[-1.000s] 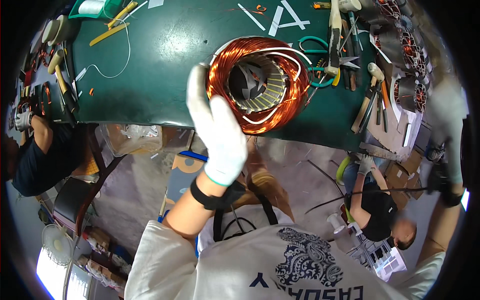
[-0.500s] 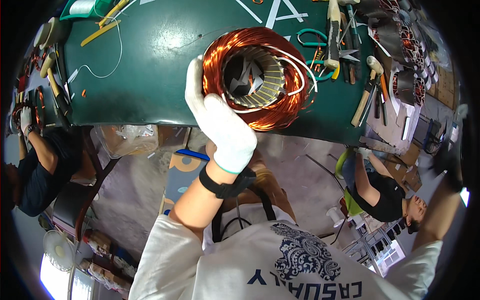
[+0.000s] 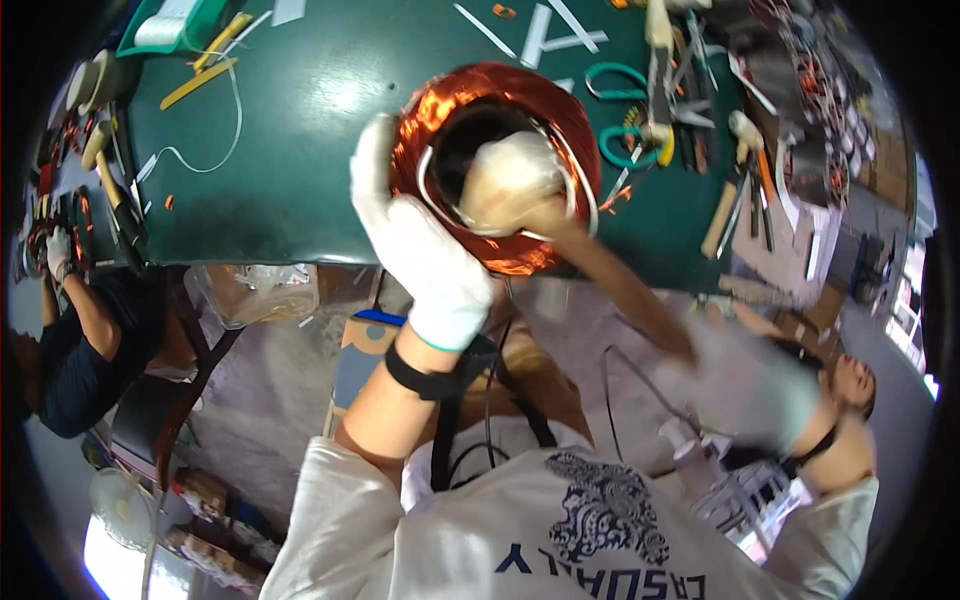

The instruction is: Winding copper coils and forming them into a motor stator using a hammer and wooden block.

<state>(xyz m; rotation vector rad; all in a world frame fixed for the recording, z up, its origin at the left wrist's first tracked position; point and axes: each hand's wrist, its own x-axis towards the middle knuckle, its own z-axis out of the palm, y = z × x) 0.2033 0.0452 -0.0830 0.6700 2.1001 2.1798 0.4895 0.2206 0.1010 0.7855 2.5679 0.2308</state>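
A motor stator (image 3: 580,120) wound with thick copper wire stands tilted near the front edge of the green table, white leads looping round its bore. My left hand (image 3: 425,245), in a white glove, grips its left side with the thumb and fingers apart round the winding. My right hand (image 3: 745,385), gloved and smeared by motion, holds a mallet (image 3: 515,180) by its wooden handle. The mallet's pale head covers part of the stator's bore; whether it touches the winding I cannot tell.
Green-handled scissors (image 3: 622,145), hammers (image 3: 728,200) and other tools lie at the right. White paper strips (image 3: 535,35) lie at the far side, a green tray (image 3: 175,25) with a white thread spool at far left. Co-workers sit left (image 3: 100,340) and right (image 3: 850,385).
My right hand has come in from the far right, swinging the mallet over the stator. The stator has tilted and shifted slightly left, with my left hand still on it.
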